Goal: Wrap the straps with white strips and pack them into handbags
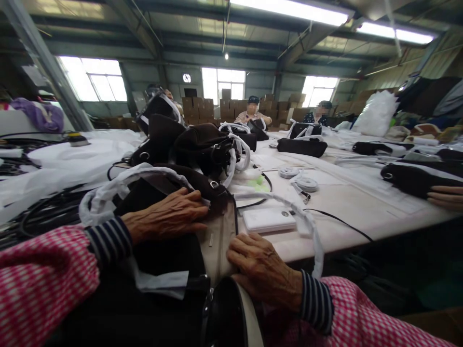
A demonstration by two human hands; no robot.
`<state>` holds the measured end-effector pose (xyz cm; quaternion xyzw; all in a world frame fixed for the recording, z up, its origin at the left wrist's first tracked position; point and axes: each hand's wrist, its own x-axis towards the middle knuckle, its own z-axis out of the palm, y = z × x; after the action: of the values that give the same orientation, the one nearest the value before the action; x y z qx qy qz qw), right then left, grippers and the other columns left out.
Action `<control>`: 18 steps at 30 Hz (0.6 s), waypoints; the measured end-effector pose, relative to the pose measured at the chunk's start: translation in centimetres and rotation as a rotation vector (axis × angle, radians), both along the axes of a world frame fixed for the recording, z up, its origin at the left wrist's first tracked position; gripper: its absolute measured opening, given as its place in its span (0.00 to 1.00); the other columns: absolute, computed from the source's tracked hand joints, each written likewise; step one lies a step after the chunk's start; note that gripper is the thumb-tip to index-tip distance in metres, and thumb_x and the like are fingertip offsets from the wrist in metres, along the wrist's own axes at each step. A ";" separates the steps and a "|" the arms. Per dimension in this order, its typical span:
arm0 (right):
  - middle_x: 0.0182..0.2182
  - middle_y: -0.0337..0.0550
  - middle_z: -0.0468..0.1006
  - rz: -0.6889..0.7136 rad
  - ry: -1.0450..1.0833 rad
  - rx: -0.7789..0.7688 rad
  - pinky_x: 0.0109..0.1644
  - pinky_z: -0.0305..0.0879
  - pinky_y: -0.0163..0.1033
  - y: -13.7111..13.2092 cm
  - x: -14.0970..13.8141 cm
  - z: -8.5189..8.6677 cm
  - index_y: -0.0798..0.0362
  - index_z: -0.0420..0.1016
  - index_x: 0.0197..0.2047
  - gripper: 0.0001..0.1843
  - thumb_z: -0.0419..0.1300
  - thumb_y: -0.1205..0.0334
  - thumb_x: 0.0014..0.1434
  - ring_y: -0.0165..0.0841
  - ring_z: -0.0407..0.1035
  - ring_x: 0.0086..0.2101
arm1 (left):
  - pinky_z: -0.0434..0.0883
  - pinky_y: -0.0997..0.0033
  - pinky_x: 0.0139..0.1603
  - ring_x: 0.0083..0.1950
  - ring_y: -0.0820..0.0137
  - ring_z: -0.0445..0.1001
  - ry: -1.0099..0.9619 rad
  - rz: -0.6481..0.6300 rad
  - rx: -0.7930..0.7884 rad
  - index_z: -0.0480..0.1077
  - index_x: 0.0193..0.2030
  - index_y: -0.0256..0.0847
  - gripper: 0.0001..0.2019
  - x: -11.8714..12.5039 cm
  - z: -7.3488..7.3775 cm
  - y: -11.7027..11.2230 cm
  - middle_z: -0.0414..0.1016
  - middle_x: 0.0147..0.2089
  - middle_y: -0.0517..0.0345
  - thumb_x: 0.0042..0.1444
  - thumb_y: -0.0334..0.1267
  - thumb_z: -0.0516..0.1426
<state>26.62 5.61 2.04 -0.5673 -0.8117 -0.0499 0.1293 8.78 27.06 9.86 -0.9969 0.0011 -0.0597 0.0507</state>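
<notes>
My left hand lies flat, fingers stretched out, on top of a dark brown handbag that rests at the near table edge. My right hand lies palm down with fingers apart on the bag's beige inner side, just above a curved black and cream edge. White wrapped handles loop over the bag. A small white flat box sits just beyond my right hand.
More dark bags are piled ahead on the long pale table. Another person's fingers touch a bag at the right. Two people sit at the far end. Black cords lie at the left.
</notes>
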 end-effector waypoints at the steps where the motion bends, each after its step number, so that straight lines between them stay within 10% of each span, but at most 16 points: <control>1: 0.46 0.44 0.74 0.003 -0.004 -0.012 0.47 0.58 0.46 0.0 0.0 0.2 0.53 0.70 0.43 0.15 0.66 0.52 0.63 0.40 0.65 0.46 | 0.64 0.62 0.53 0.49 0.61 0.70 0.042 0.024 -0.024 0.73 0.44 0.44 0.13 0.1 -0.5 0.4 0.76 0.43 0.56 0.68 0.51 0.56; 10: 0.41 0.43 0.75 0.043 0.005 -0.080 0.43 0.61 0.40 -0.3 -0.4 2.5 0.53 0.71 0.39 0.07 0.55 0.63 0.71 0.35 0.68 0.40 | 0.67 0.62 0.54 0.60 0.55 0.68 0.149 0.151 -0.203 0.62 0.67 0.42 0.29 1.2 -2.3 0.7 0.69 0.59 0.48 0.64 0.54 0.58; 18: 0.41 0.58 0.79 -0.351 -0.186 -0.071 0.35 0.63 0.43 9.8 -0.7 4.1 0.61 0.74 0.45 0.11 0.51 0.67 0.69 0.45 0.75 0.38 | 0.69 0.63 0.49 0.50 0.58 0.71 0.012 0.087 -0.176 0.68 0.59 0.40 0.23 0.8 -3.0 0.7 0.73 0.48 0.51 0.62 0.49 0.62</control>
<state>25.94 15.41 6.09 -0.6972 -0.7101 -0.0953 0.0231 9.59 27.77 6.87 -0.9970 -0.0473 -0.0511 -0.0346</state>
